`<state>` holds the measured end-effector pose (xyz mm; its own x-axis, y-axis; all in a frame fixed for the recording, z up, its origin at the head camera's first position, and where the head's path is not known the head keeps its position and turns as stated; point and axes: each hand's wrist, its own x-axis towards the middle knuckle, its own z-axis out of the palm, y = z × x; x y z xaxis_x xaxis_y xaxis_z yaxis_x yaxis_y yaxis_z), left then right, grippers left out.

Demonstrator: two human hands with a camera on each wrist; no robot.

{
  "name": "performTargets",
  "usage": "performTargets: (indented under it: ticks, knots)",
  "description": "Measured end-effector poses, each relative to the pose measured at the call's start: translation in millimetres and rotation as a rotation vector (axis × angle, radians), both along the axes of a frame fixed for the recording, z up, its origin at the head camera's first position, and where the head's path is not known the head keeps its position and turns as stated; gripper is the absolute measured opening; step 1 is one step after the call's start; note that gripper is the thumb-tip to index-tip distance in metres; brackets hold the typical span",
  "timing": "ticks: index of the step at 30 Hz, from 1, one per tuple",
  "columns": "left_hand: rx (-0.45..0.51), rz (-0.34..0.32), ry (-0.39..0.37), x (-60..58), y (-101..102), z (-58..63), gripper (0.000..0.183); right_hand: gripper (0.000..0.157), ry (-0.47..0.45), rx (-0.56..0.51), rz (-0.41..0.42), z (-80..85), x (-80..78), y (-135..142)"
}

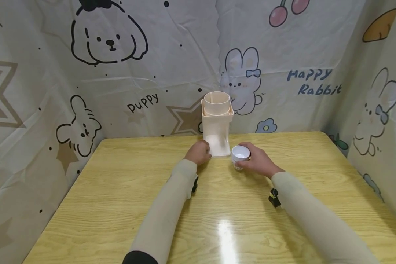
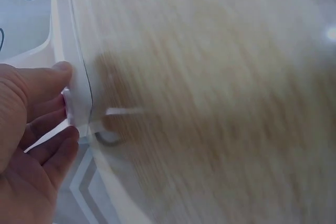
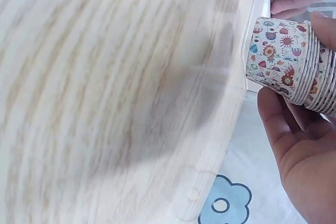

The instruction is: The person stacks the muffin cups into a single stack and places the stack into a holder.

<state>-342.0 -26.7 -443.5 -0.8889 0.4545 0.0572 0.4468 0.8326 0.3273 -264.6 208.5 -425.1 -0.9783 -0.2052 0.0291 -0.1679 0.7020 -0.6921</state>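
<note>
A cream plastic cup dispenser (image 1: 215,134) with a round tube at its top stands upright near the table's back edge. My left hand (image 1: 199,152) pinches the left side of its base; in the left wrist view the thumb lies on one face of the base (image 2: 73,40) and the fingers are on the other side. Just right of the dispenser, my right hand (image 1: 259,160) grips a stack of paper cups (image 3: 281,51) with a colourful flower print. The stack's white opening faces up in the head view. Whether its bottom touches the table cannot be told.
The wooden table (image 1: 118,205) runs from the dispenser towards me, with a bright light reflection in front. A printed cloth (image 1: 181,69) with cartoon animals hangs behind the table and along both sides.
</note>
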Motion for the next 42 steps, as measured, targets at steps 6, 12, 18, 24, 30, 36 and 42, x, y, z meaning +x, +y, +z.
performTargets:
  ticks: [6, 12, 18, 24, 30, 36, 42]
  knots:
    - [-0.029, -0.023, 0.020, 0.7, -1, 0.1, 0.052, 0.074, 0.004, 0.002, 0.004, 4.3, -1.9, 5]
    - [-0.055, -0.071, 0.090, -0.2, -1, -3.9, 0.048, 0.073, 0.022, 0.014, -0.017, 18.5, -6.0, 15]
    - [-0.090, -0.070, 0.112, -0.8, 3, -4.5, 0.040, 0.079, 0.032, 0.059, -0.040, 48.0, -18.3, 26]
    - [-0.164, -0.037, 0.134, -0.3, 5, -4.7, 0.019, 0.081, 0.043, 0.085, -0.068, 87.1, -31.8, 30]
    - [-0.166, -0.027, 0.111, -0.5, 2, -3.8, 0.018, 0.079, 0.033, 0.096, -0.100, 124.4, -38.9, 21]
    - [-0.132, -0.020, 0.100, -2.3, 1, -6.2, 0.018, 0.079, 0.064, 0.108, -0.107, 159.7, -46.0, 11]
    - [-0.122, -0.047, 0.127, -2.5, 2, -6.5, 0.022, 0.080, 0.093, 0.118, -0.110, 187.1, -49.4, 3]
